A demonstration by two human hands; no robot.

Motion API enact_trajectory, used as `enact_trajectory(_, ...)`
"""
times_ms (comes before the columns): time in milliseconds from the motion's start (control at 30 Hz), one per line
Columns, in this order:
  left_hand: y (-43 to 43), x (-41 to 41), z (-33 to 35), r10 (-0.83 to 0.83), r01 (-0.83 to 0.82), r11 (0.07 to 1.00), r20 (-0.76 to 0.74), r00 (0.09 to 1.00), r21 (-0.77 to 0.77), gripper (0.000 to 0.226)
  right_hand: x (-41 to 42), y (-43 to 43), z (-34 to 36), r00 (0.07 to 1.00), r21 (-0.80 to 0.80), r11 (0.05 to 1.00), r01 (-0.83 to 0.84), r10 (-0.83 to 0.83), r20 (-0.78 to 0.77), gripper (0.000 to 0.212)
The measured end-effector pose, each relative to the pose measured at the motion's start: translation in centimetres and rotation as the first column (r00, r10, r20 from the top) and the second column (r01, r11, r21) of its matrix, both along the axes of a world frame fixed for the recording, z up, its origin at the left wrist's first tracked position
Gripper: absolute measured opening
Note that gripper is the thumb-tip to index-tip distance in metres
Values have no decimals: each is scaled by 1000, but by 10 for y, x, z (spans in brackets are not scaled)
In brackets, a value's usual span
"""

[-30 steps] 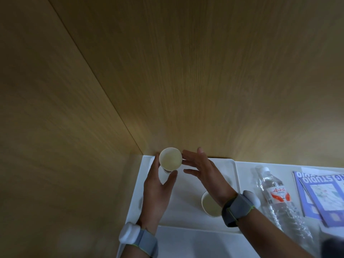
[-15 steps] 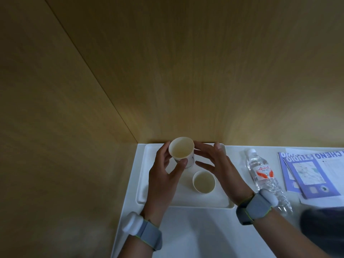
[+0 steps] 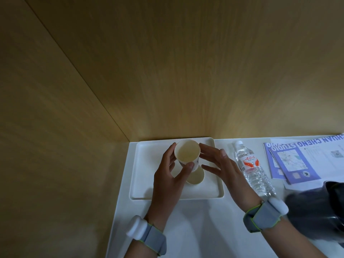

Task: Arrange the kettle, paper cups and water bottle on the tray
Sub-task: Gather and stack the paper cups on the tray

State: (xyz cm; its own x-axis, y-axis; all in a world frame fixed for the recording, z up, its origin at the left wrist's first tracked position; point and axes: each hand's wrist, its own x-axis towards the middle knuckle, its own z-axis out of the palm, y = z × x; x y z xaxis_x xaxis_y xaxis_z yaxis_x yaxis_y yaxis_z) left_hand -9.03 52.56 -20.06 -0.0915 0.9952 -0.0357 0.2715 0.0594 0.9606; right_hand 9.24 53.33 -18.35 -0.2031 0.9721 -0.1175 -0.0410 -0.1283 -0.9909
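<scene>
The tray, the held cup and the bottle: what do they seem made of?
Tray: probably matte off-white plastic, judging by its smooth moulded rim. Held cup: paper, with a thin rolled lip and printed side. Bottle: clear thin plastic, see-through and ribbed, with a glossy printed label.

On the tray (image 3: 143, 185) a paper cup (image 3: 196, 178), second cup (image 3: 187, 153) behind it; water bottle (image 3: 251, 169) right, booklets (image 3: 292, 164) farther right

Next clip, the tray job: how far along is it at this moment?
Done: one paper cup sits on the tray. In hand: the left hand grips a second cup above the tray, the right hand open beside it. Left: the water bottle is off the tray, to its right; a dark blurred object at the right edge may be the kettle, also off the tray.
</scene>
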Motion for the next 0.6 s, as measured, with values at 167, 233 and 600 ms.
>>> enact_trajectory(167,-8,4,-8,-28,28,999,-29,999,-30,76,6,-10,-7,1000,-20,1000,18,-19,-13,68)
enact_trajectory(233,-9,5,-11,-29,27,999,-41,999,-39,76,7,-12,-9,1000,-23,1000,19,-19,-6,68)
enact_trajectory(600,-12,6,-26,-26,17,996,-107,994,-85,72,10,-18,-28,998,-38,999,35,-33,53,65)
